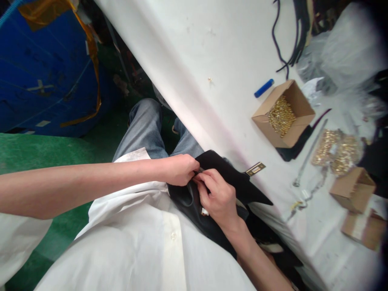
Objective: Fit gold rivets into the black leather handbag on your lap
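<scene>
A black leather-like piece lies against the front of the white shirt, at the edge of the white table. My left hand is closed on its upper edge. Close beside it, my right hand pinches the same edge, thumb and fingers together. The fingertips of both hands nearly meet, and whatever small part is between them cannot be made out. A metal plate in gold colour sticks out from the black material on the right. Something small and white shows under my right hand.
On the white table stands an open cardboard box of small gold pieces, beside a blue stick. Further right are bags of gold parts, a smaller box and a metal rod. Black cords lie at the top.
</scene>
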{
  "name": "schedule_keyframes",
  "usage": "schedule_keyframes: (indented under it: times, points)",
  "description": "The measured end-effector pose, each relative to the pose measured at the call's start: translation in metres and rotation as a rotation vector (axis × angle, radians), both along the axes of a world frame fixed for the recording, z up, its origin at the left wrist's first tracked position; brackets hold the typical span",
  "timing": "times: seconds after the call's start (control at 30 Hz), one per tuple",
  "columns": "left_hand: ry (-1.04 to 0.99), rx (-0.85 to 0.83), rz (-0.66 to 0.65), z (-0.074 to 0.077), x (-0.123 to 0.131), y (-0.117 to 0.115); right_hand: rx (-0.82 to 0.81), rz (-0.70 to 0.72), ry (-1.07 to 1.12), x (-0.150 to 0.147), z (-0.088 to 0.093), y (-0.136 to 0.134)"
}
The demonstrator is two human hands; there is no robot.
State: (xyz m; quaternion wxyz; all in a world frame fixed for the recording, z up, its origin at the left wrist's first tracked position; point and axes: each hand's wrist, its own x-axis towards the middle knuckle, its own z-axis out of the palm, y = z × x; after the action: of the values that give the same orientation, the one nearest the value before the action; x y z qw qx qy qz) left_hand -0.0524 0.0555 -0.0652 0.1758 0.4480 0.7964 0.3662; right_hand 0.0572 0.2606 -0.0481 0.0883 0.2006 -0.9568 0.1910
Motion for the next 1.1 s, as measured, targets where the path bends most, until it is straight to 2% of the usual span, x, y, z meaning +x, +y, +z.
schedule_keyframes:
  times: [0.2, 0.43, 0.8, 1.1]
  points:
    - [-0.009, 0.002, -0.018, 0.0001, -0.0015, 0.0004, -0.013, 0.007, -0.011, -0.0003, -0.0012, 0.0003]
    - [-0.041, 0.014, -0.019, 0.0015, -0.0023, 0.0008, -0.091, -0.069, 0.001, 0.0003, -0.0022, -0.0024]
    - [-0.034, 0.008, -0.044, -0.0039, -0.0035, 0.0019, -0.11, -0.114, -0.011, 0.0021, -0.0026, -0.0036]
    - [-0.086, -0.015, -0.06, 0.0042, -0.0025, -0.0001, -0.172, -0.109, -0.02, 0.0034, 0.0005, -0.0049]
